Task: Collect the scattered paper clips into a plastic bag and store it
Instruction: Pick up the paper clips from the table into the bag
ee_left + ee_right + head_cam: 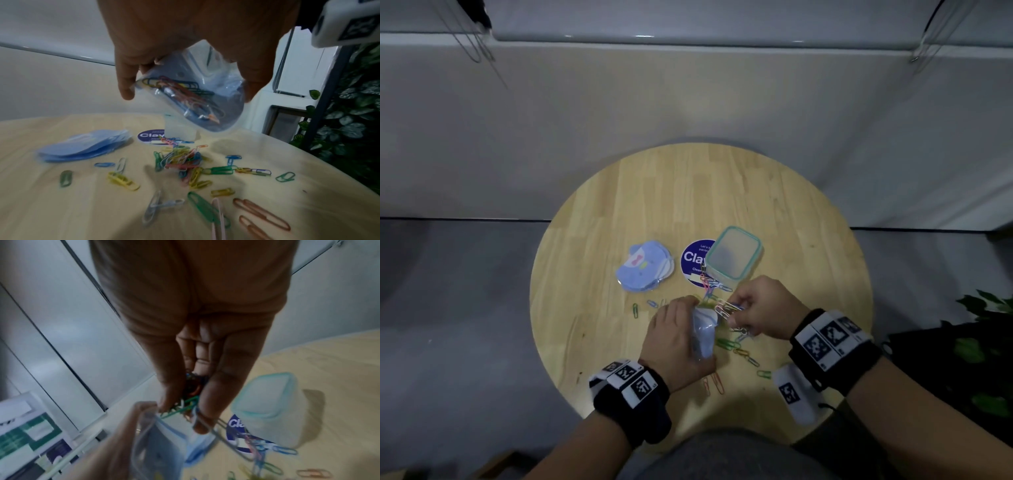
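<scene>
My left hand (677, 337) grips a small clear plastic bag (703, 334) above the round wooden table (619, 205); several coloured clips lie inside the bag (197, 100). My right hand (758, 308) pinches a bunch of paper clips (726, 308) at the bag's mouth, and in the right wrist view the clips (190, 400) hang between thumb and fingers beside the bag (162, 443). Many loose coloured paper clips (185, 160) are scattered on the table under both hands.
A clear box with a teal-rimmed lid (733, 253) stands behind the hands on a round blue sticker (693, 258). A stack of blue bags (645, 270) lies to the left. Leafy plants (983, 342) stand off the table's right edge.
</scene>
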`<state>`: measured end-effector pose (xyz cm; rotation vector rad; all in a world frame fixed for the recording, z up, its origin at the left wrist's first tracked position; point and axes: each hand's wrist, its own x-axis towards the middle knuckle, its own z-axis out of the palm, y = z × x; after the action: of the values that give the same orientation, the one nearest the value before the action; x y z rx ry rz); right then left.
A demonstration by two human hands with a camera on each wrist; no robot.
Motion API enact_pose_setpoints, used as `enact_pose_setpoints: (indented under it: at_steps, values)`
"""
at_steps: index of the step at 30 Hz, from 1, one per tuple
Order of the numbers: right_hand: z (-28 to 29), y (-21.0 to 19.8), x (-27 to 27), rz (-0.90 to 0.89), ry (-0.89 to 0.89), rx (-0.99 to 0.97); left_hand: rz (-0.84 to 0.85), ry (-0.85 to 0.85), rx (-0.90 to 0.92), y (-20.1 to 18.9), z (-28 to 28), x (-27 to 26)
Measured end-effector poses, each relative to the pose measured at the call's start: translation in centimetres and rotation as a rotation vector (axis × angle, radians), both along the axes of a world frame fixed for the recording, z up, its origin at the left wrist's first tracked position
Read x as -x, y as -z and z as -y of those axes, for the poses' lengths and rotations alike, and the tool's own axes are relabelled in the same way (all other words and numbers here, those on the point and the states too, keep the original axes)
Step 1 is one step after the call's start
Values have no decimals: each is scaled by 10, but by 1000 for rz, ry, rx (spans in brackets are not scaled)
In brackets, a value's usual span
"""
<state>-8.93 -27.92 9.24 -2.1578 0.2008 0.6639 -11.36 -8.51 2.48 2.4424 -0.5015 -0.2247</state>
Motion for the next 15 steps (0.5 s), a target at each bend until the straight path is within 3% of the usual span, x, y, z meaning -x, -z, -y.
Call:
enact_pose_setpoints:
  at_steps: [7,12,15]
  values:
    - [-23,-3,-5,87,257,-85,-46,-146,124,-11,27,2]
    - [-30,-3,4,158,286,-20,-36,-172,136,-9,30,3]
    - [-30,-7,8,108,291,-137,-26,-165,140,-9,30,3]
